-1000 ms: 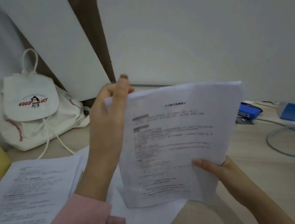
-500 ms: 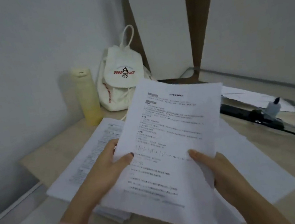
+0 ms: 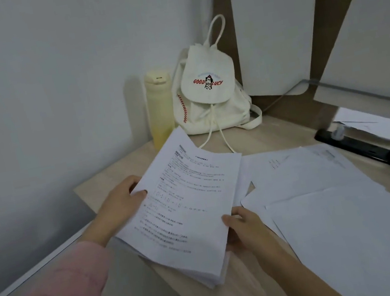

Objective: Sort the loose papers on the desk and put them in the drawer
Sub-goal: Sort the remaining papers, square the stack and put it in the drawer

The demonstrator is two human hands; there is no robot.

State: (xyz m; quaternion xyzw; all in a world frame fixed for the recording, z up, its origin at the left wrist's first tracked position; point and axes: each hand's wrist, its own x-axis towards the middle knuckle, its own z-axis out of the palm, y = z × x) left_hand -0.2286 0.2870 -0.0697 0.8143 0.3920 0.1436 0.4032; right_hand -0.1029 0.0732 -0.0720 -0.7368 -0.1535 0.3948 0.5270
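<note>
I'm gripping the printed stack (image 3: 187, 213) with left hand (image 3: 121, 206) and right hand (image 3: 246, 229), mid-sort; loose sheets (image 3: 327, 203) right of it likely next.

one left hand (image 3: 121, 208), one right hand (image 3: 247, 230), one paper stack (image 3: 189, 216), one backpack (image 3: 210, 109), one yellow bottle (image 3: 159, 107).

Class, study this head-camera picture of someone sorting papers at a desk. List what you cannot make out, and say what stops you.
- Drawer: nowhere in the head view.
- Print on the held stack: too small and blurred to read.
- Right hand: its fingers are hidden under the stack.
- Loose sheets: overlapping and cut by the bottom-right edge, so uncountable.
- Black object: blurred, cut by the right edge; unidentifiable.
</note>
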